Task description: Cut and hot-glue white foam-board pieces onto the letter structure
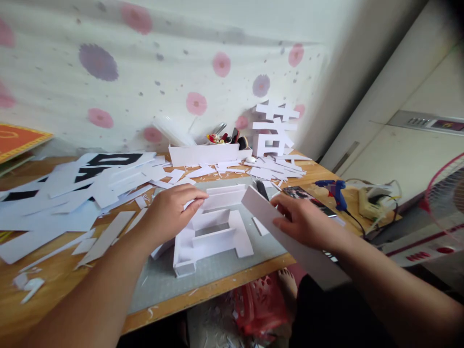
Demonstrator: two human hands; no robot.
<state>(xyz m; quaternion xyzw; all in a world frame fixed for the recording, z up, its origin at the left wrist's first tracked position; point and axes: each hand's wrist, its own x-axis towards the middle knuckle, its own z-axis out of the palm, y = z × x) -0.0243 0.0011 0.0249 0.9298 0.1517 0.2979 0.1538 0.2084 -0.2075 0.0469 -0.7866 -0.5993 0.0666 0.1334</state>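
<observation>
A white foam-board character (217, 241) with upright side walls lies on the grey cutting mat (203, 290) in front of me. My left hand (177, 208) is closed at its upper left corner, thumb and fingers pinched at the edge of the wall; the exact contact is partly hidden. A long white foam-board strip (268, 217) is in my right hand (304, 220), thumb and fingers gripping its edge. The strip is tilted, with its far end near the character's upper right and its near end over the table's front edge. A dark-handled tool (261, 189) lies behind the strip.
White foam-board offcuts (108, 183) cover the table's left side. At the back are a white box (203, 155) of tools and a standing foam-board character (273, 130). A blue glue gun (335, 191) with its cord lies right, near a racket (447, 193). A red basket (259, 304) is below.
</observation>
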